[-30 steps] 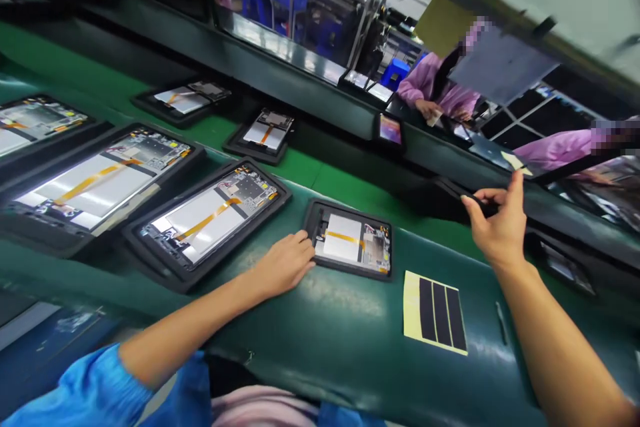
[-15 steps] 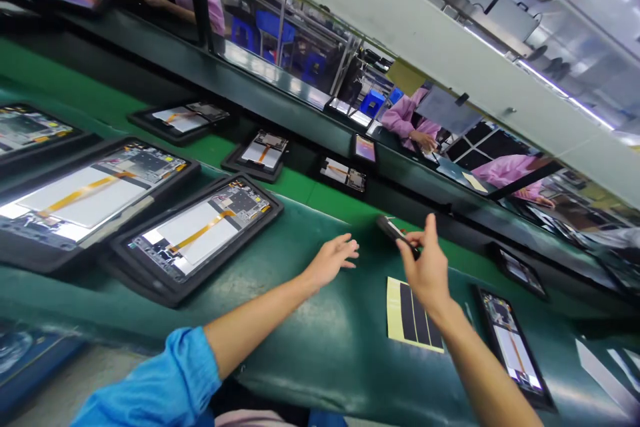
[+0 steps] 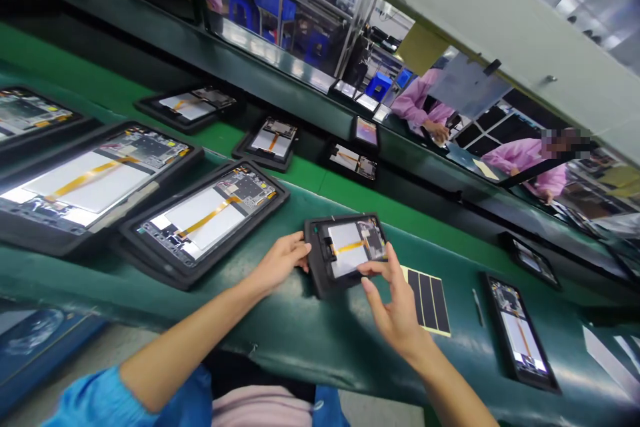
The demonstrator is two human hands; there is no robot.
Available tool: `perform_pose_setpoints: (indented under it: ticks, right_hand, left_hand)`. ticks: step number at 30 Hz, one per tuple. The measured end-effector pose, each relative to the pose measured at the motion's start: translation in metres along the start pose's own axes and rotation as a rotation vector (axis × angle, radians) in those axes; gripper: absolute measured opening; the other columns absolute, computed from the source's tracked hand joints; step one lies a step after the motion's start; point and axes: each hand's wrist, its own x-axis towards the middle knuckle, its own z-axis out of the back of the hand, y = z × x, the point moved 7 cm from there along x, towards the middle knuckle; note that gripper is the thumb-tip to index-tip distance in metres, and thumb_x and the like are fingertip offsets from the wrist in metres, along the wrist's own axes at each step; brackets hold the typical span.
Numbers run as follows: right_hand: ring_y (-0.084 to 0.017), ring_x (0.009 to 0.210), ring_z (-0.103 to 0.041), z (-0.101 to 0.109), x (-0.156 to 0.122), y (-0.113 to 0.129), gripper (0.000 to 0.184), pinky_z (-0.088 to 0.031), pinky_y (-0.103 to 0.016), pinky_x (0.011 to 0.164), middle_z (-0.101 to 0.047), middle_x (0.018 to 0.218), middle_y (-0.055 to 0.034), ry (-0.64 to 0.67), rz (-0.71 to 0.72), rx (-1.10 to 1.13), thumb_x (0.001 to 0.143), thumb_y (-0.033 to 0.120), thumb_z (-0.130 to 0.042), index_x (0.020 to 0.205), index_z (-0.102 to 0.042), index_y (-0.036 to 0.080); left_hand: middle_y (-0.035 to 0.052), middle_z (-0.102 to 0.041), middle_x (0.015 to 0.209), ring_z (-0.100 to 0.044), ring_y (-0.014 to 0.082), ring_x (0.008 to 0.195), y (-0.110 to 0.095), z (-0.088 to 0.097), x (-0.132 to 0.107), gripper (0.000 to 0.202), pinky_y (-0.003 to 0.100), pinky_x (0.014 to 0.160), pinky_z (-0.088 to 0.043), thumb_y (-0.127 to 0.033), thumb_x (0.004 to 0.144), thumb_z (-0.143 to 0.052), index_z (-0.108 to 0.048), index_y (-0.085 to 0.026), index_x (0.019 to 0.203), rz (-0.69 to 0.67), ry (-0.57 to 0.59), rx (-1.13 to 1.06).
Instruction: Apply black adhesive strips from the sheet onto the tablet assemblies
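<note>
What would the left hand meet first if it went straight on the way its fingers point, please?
The small open tablet; the left hand seems to touch its left edge.

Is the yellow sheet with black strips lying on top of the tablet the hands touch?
No, the sheet lies on the green bench beside the tablet, partly behind the right hand.

Left hand (image 3: 280,264) fingers curled, gripping; right hand (image 3: 395,310) fingers spread, thumb pinching.

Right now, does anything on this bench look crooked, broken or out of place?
Nothing looks broken or spilled. Only the open tablet sits askew from the neighbouring tablets, with the left hand and right hand at its edges.
</note>
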Motion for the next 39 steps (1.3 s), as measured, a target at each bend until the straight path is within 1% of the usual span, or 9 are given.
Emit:
perform_pose_setpoints:
  ticks: [8,10,13,15,18,22,29,34,39]
  right_hand:
    - [-0.025,0.101,-0.075,-0.051,-0.026,0.011,0.070,-0.063,-0.044,0.090,-0.077,0.112,-0.0077,0.193,0.072,0.036,0.104,0.020,-0.049,0.167,-0.019,0.026]
    - [-0.026,0.107,-0.072,-0.064,-0.028,0.016,0.072,-0.061,-0.046,0.093,-0.076,0.118,-0.0090,0.243,0.122,0.024,0.103,0.018,-0.050,0.167,-0.017,0.024]
    - [-0.028,0.113,-0.068,-0.082,-0.027,0.022,0.076,-0.058,-0.047,0.096,-0.074,0.129,-0.0109,0.308,0.220,-0.034,0.103,0.017,-0.049,0.168,-0.009,0.018]
    - [-0.029,0.117,-0.066,-0.094,-0.026,0.024,0.080,-0.056,-0.048,0.098,-0.071,0.135,-0.0124,0.362,0.285,-0.088,0.103,0.016,-0.049,0.168,-0.003,0.014]
    - [-0.030,0.124,-0.064,-0.112,-0.027,0.021,0.080,-0.053,-0.050,0.102,-0.069,0.138,-0.0153,0.451,0.334,-0.180,0.102,0.019,-0.052,0.167,-0.006,0.010]
    - [-0.032,0.128,-0.062,-0.123,-0.032,0.013,0.072,-0.046,-0.054,0.108,-0.068,0.139,-0.0166,0.500,0.330,-0.272,0.103,0.027,-0.053,0.165,-0.020,0.011]
    - [-0.035,0.132,-0.059,-0.121,-0.034,0.013,0.071,-0.040,-0.056,0.112,-0.070,0.136,-0.0169,0.496,0.334,-0.309,0.104,0.036,-0.053,0.163,-0.025,0.010]
    - [-0.035,0.131,-0.059,-0.122,-0.032,0.017,0.070,-0.041,-0.056,0.110,-0.068,0.139,-0.0171,0.518,0.366,-0.316,0.105,0.038,-0.052,0.162,-0.027,0.008]
    - [-0.034,0.131,-0.058,-0.122,-0.031,0.018,0.063,-0.038,-0.054,0.112,-0.067,0.140,-0.0160,0.508,0.392,-0.328,0.105,0.039,-0.051,0.158,-0.036,0.008]
  left_hand:
    - [-0.0008,-0.068,0.069,-0.054,0.0131,0.056,-0.011,0.040,-0.034,0.056,0.025,0.055,-0.046,-0.046,0.085,-0.071,-0.066,-0.012,0.129,0.099,0.119,0.267]
    - [-0.0009,-0.067,0.072,-0.055,0.0141,0.058,-0.010,0.051,-0.041,0.052,0.025,0.055,-0.046,-0.043,0.091,-0.060,-0.064,-0.014,0.133,0.040,0.058,0.465]
    - [0.0026,-0.067,0.086,-0.061,0.0168,0.069,-0.022,0.066,-0.057,0.043,0.030,0.068,-0.053,-0.035,0.094,-0.051,-0.065,-0.016,0.129,-0.178,-0.215,0.877]
    - [0.0061,-0.067,0.102,-0.065,0.0197,0.086,-0.029,0.064,-0.068,0.035,0.034,0.081,-0.055,-0.032,0.095,-0.050,-0.067,-0.017,0.121,-0.321,-0.359,1.093]
    - [0.0064,-0.065,0.107,-0.063,0.0219,0.101,-0.030,0.050,-0.076,0.020,0.033,0.083,-0.055,-0.029,0.096,-0.051,-0.067,-0.021,0.106,-0.410,-0.397,1.271]
    - [0.0053,-0.061,0.101,-0.059,0.0223,0.093,-0.028,0.032,-0.073,0.009,0.032,0.069,-0.052,-0.030,0.093,-0.057,-0.062,-0.023,0.092,-0.355,-0.379,1.389]
    - [0.0050,-0.057,0.092,-0.053,0.0224,0.087,-0.028,0.016,-0.061,0.008,0.033,0.066,-0.047,-0.027,0.088,-0.062,-0.060,-0.023,0.082,-0.309,-0.378,1.497]
    - [0.0049,-0.063,0.098,-0.057,0.0209,0.091,-0.029,0.023,-0.068,0.009,0.032,0.071,-0.049,-0.018,0.091,-0.055,-0.064,-0.022,0.089,-0.415,-0.319,1.384]
    - [0.0109,-0.065,0.123,-0.058,0.0259,0.106,-0.027,0.019,-0.093,0.026,0.038,0.086,-0.049,-0.024,0.099,-0.052,-0.070,-0.022,0.118,-0.626,-0.191,1.482]
